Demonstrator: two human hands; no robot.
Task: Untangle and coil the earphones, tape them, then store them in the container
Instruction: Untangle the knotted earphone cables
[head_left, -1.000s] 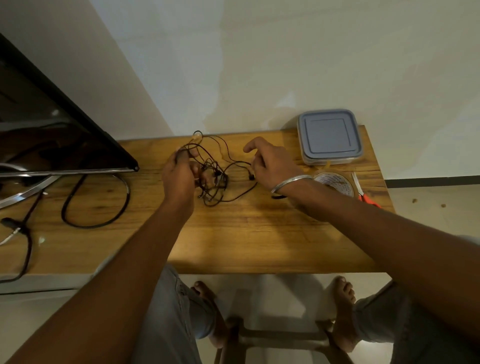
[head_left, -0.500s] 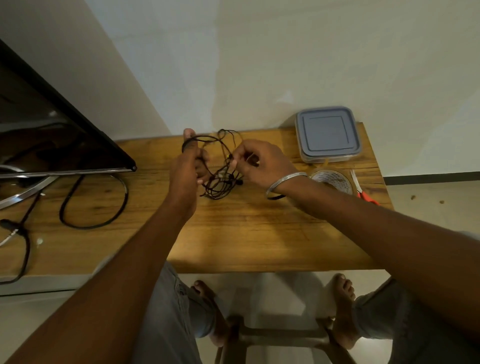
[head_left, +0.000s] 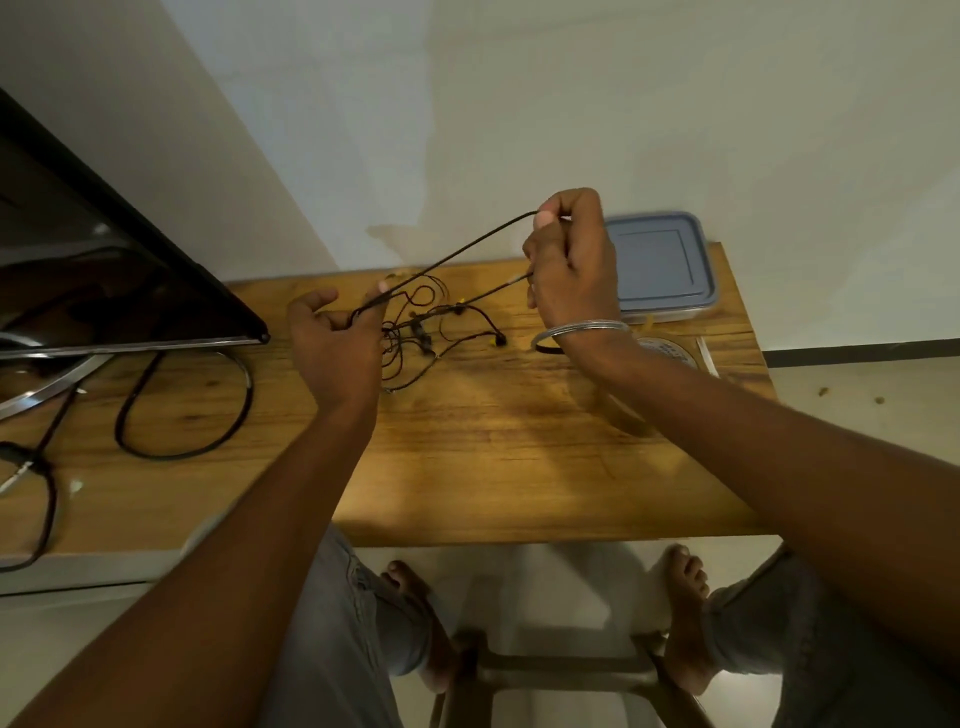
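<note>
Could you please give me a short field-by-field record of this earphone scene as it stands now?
left hand: holds the earphones low, above the table
right hand: raised, pinching a cable strand pulled taut
earphones: tangle beside the left hand, no coil yet
container: lid on, far right of the table
tape: roll near the container, partly hidden by the right wrist
stage: untangling
</note>
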